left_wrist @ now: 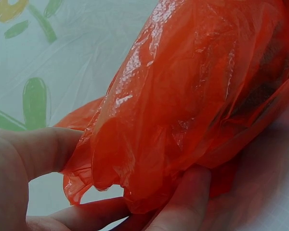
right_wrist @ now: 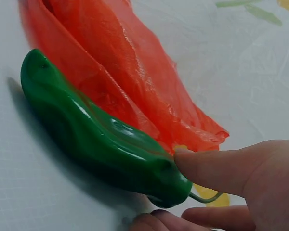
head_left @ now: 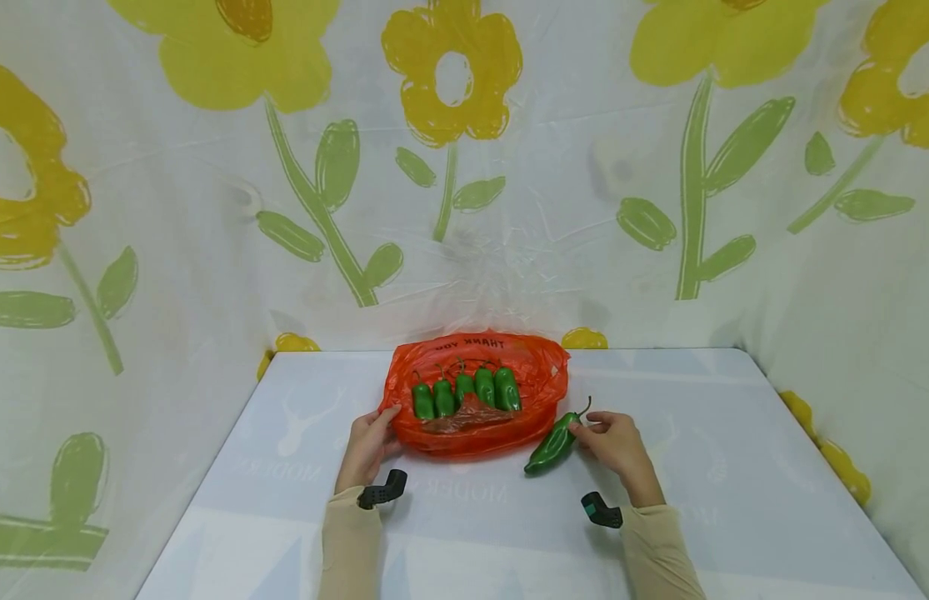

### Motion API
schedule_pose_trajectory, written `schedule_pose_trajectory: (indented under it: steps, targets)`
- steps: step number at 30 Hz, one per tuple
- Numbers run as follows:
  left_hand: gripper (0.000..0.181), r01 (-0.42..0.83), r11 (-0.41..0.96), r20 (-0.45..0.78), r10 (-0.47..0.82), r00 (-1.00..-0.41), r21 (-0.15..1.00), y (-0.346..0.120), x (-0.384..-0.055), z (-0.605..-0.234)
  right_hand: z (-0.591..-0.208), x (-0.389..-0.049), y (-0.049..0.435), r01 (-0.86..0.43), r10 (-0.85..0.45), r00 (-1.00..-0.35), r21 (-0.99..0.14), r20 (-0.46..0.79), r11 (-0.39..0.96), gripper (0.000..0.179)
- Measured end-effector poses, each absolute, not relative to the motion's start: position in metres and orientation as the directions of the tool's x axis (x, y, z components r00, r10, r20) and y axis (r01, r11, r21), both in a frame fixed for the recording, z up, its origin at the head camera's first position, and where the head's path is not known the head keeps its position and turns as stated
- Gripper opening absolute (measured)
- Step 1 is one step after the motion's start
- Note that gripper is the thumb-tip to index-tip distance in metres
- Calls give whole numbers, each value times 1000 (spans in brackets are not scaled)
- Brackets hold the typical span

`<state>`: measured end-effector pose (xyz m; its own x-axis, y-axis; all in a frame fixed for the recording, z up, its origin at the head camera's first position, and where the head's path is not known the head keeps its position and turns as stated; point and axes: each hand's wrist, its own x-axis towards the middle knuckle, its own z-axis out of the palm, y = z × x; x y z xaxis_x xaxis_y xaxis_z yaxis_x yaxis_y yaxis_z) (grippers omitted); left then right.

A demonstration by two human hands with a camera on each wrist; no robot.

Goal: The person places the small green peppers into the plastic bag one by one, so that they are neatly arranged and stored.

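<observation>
A red plastic bag [head_left: 471, 440] lies spread on the table, with several green peppers [head_left: 506, 389] standing in a row in its opening. My left hand [head_left: 367, 446] grips the bag's left edge; in the left wrist view the thin film [left_wrist: 149, 144] passes between thumb and fingers. A single green pepper [head_left: 551, 446] is just outside the bag's right front side. My right hand [head_left: 616, 442] holds it near the stem end, thumb on its skin in the right wrist view, where the pepper [right_wrist: 101, 139] slants beside the bag. The stem curls past the thumb.
The white table [head_left: 464, 533] has faint printed lettering and stretches out on both sides of the bag. A curtain [head_left: 539, 250] with yellow flowers hangs behind and at the sides. Black wrist cameras [head_left: 385, 489] sit at both sleeves.
</observation>
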<state>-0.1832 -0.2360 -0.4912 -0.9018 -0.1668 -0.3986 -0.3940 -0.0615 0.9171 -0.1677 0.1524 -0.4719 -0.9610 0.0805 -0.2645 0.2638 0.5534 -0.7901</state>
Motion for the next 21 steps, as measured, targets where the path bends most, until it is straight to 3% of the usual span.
schedule_pose_trajectory:
  steps: [21]
  targets:
    - [58, -377, -75, -385, -160, -909, 923, -235, -182, -490, -479, -169, 138, 268, 73, -959, -798, -274, 539, 65]
